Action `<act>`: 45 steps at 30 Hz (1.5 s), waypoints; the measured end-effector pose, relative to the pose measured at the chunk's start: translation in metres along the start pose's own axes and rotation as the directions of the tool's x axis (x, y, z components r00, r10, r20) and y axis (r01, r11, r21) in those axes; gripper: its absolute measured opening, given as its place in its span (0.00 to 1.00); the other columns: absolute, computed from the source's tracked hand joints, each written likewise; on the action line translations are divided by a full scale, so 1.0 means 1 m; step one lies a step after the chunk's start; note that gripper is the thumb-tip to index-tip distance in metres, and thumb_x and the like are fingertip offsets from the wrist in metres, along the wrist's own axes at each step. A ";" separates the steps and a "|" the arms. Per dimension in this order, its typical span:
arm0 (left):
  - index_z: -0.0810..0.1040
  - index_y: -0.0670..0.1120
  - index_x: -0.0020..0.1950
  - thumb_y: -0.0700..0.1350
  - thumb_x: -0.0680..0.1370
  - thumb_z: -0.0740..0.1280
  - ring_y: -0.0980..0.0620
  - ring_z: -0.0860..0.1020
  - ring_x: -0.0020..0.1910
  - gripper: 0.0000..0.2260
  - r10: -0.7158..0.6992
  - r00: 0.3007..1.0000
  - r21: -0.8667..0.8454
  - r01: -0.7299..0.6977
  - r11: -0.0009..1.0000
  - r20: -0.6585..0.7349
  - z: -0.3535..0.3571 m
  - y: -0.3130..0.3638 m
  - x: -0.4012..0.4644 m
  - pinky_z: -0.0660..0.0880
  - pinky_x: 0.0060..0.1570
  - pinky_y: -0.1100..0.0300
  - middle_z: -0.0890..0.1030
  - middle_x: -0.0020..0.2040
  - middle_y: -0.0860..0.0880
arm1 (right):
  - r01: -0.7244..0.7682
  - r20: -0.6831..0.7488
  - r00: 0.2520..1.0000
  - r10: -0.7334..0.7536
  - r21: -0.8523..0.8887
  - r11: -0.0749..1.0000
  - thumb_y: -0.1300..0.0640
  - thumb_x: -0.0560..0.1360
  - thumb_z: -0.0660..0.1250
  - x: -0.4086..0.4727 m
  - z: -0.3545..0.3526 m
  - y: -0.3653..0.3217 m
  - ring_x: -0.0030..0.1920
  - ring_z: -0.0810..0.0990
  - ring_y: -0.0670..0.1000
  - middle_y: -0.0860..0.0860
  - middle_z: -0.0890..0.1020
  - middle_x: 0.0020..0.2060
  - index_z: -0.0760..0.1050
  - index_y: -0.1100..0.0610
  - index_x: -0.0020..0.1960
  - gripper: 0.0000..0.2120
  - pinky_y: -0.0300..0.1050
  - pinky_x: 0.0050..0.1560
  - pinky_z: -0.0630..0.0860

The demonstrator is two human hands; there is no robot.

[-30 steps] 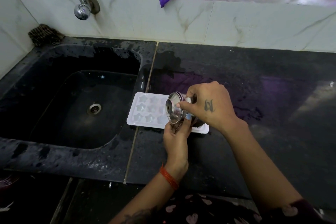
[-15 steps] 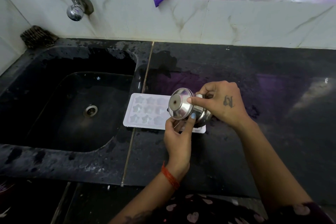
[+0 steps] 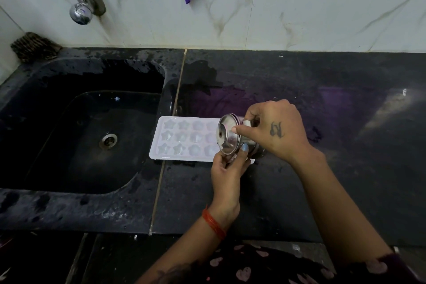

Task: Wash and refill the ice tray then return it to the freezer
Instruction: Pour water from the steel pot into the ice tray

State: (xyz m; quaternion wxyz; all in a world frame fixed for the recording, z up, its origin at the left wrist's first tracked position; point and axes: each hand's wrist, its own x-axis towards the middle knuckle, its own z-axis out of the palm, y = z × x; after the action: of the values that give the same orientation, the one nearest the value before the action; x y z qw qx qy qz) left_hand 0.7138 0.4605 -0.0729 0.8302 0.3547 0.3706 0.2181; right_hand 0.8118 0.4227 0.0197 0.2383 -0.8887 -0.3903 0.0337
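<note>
Ice tray (image 3: 184,138), white with star-shaped cells, lies flat on the black bench (image 3: 299,180) just right of the sink (image 3: 76,136). Over its right end a small steel pot (image 3: 230,137) is tipped on its side, base toward the sink. The right hand (image 3: 274,131) grips the pot with curled fingers; the left hand (image 3: 228,168) pinches its lower edge from below.

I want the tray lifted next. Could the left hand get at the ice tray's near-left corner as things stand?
Probably yes. The left hand touches the steel cup right beside the ice tray; that corner lies bare on the counter, but the hand must release the cup first.
</note>
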 end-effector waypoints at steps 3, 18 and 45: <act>0.75 0.34 0.60 0.40 0.76 0.69 0.54 0.81 0.48 0.15 -0.013 1.000 -0.015 0.013 1.000 0.004 0.000 0.000 0.000 0.79 0.53 0.59 0.81 0.50 0.44 | 0.016 0.004 1.000 -0.016 -0.054 0.998 0.42 0.69 0.71 -0.001 0.000 -0.002 0.34 0.75 0.48 0.45 0.75 0.29 0.77 0.52 0.35 0.13 0.42 0.38 0.68; 0.76 0.36 0.59 0.39 0.75 0.69 0.48 0.81 0.54 0.14 0.045 0.998 -0.013 -0.046 0.999 -0.047 0.004 -0.003 -0.006 0.80 0.51 0.61 0.82 0.53 0.41 | -0.006 -0.028 1.000 0.007 0.035 0.999 0.44 0.68 0.72 -0.007 0.000 0.003 0.34 0.78 0.49 0.46 0.78 0.29 0.79 0.53 0.36 0.12 0.44 0.39 0.74; 0.76 0.37 0.61 0.39 0.77 0.67 0.46 0.80 0.59 0.14 -0.027 0.997 -0.034 0.030 0.999 0.067 0.015 -0.013 -0.012 0.79 0.56 0.58 0.81 0.58 0.40 | -0.013 -0.043 0.999 0.010 -0.078 0.997 0.42 0.70 0.70 -0.020 -0.012 0.016 0.37 0.79 0.52 0.50 0.82 0.33 0.79 0.54 0.40 0.15 0.47 0.42 0.75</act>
State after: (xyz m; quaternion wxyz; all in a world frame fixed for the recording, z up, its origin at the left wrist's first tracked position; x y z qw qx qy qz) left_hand 0.7194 0.4379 -0.0699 0.8512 0.3417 0.3439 0.2009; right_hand 0.8114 0.3945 0.0209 0.2116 -0.9000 -0.3810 0.0008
